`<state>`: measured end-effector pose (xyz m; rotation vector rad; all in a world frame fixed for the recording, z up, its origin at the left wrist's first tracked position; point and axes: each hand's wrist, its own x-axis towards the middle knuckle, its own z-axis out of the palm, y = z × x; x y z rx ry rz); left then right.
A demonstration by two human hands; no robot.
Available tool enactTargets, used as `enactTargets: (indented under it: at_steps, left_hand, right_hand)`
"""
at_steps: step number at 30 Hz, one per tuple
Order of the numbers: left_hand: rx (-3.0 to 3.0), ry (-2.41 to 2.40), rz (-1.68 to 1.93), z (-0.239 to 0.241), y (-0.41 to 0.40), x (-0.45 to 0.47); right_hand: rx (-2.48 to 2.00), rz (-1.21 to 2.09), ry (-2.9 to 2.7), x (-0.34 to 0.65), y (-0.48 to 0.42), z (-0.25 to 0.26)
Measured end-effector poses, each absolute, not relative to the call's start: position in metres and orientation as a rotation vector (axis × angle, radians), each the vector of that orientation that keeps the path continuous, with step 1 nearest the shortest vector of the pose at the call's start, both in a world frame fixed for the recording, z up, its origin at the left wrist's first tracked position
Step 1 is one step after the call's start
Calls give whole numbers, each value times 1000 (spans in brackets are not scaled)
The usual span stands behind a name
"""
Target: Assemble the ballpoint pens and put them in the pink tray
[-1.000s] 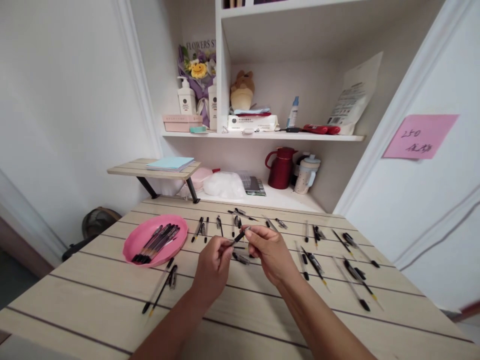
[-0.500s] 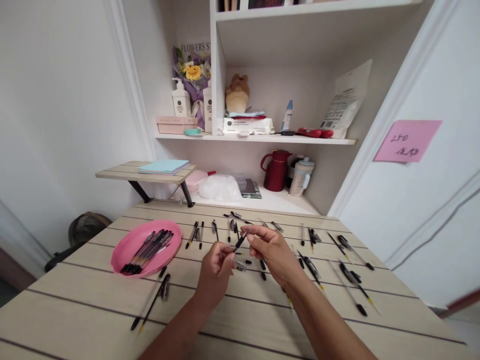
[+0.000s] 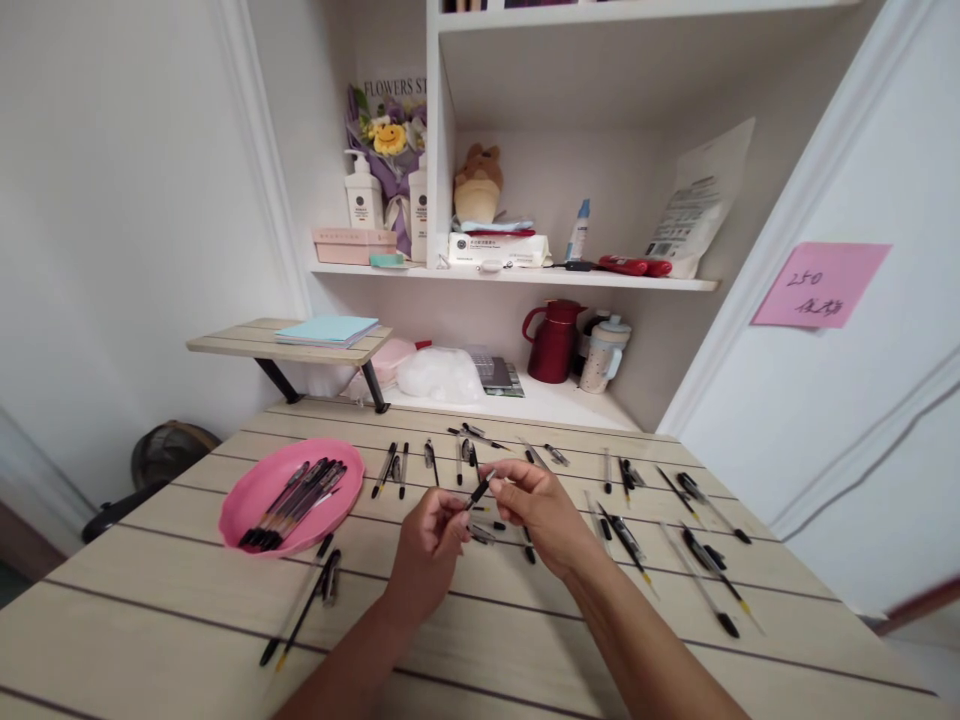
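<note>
1. Fingers of the left hand (image 3: 425,542) pinch the near end of a black gel pen (image 3: 480,490); those of the right hand (image 3: 541,512) grasp its far end, holding it tilted above the slatted wooden tabletop (image 3: 480,655).
2. Step in hand: probably fitting or twisting pen parts; the next move seems to call for both pinches staying in line with the barrel.
3. Near left lies a loose ink refill (image 3: 304,615); beyond it, a pink tray (image 3: 251,480) holds capped-looking pens (image 3: 307,500).
4. Against half a second ago, the grasp looks unchanged, but the right hand covers more of the loose black parts (image 3: 529,553) beneath.
</note>
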<state>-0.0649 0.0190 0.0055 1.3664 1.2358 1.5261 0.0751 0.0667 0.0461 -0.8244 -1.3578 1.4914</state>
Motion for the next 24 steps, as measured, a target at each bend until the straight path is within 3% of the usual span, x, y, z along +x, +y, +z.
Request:
enactTargets:
  at_steps: [17, 24]
  left_hand:
    - [1412, 1269, 1485, 3, 20, -71]
    - [1384, 1278, 1455, -2, 24, -72]
  right_hand:
    - [-781, 1551, -1268, 68, 66, 37]
    - [-897, 1432, -1234, 65, 71, 32]
